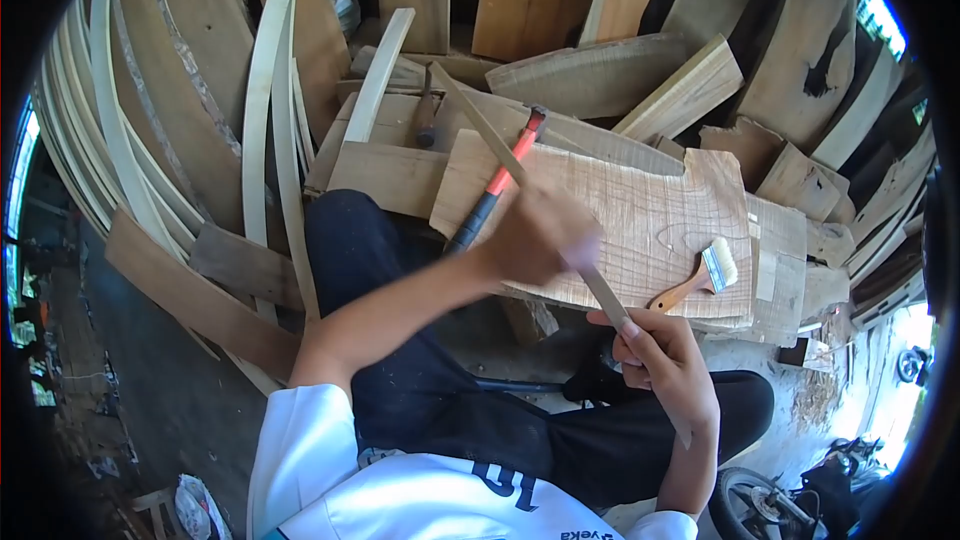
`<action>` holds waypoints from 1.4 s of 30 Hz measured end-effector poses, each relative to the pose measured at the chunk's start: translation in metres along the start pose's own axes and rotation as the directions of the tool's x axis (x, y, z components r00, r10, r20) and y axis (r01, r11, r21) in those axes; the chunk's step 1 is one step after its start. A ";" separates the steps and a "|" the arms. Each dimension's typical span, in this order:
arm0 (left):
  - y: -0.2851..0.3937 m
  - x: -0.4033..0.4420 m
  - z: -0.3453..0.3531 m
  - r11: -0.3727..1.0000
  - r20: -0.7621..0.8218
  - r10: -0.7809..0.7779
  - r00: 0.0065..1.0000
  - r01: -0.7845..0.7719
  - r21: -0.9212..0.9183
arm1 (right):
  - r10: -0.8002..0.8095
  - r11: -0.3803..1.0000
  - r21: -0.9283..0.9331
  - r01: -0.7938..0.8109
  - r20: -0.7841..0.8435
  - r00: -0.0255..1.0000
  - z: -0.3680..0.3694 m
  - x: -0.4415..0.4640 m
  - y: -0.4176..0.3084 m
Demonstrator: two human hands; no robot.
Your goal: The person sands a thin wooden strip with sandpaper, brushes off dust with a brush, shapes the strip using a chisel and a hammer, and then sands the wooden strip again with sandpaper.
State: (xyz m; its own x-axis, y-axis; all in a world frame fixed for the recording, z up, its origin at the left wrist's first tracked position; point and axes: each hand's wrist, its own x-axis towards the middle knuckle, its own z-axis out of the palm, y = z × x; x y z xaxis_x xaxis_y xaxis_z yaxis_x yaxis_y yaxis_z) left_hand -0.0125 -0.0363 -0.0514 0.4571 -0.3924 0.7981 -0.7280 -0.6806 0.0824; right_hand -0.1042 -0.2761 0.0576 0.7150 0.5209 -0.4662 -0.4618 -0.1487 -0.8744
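A long thin wooden strip (470,112) runs diagonally from the upper middle toward the lower right. My left hand (545,235), blurred by motion, is closed around its middle. Near the strip's lower end, my right hand (660,355) pinches it between thumb and fingers. Beneath the strip lies a wide grained board (620,210). On that board, a hammer (503,172) with a red and black handle rests left of my left hand, partly behind the strip. A brush (700,278) with pale bristles and a wooden handle lies at the board's right side.
A chisel-like tool (427,112) lies on boards behind the hammer. Curved strips (262,130) and planks stand at the left. More boards (535,2) lean along the back. A motorcycle (765,500) is at the lower right. My crossed legs are below the work board.
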 end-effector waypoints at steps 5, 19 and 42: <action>-0.068 0.009 -0.024 0.998 0.023 -0.067 0.997 0.067 -0.010 | -0.048 0.999 0.004 0.048 -0.008 0.999 -0.014 -0.004 0.009; -0.046 0.008 -0.055 0.967 0.371 -0.244 0.896 0.253 0.025 | -0.095 0.983 -0.163 0.086 -0.048 0.994 -0.027 0.003 0.015; -0.024 0.026 -0.064 0.976 0.405 -0.097 0.909 0.166 -0.140 | -0.282 0.799 -0.556 0.230 -0.008 0.959 -0.026 0.012 0.014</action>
State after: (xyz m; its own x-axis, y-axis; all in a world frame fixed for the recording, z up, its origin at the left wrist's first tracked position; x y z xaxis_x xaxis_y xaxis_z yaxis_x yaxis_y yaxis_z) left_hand -0.0164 0.0096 0.0057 0.6927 -0.5414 0.4765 -0.7063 -0.6430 0.2962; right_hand -0.0888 -0.2939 0.0365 0.8206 0.5346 -0.2020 0.0872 -0.4665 -0.8802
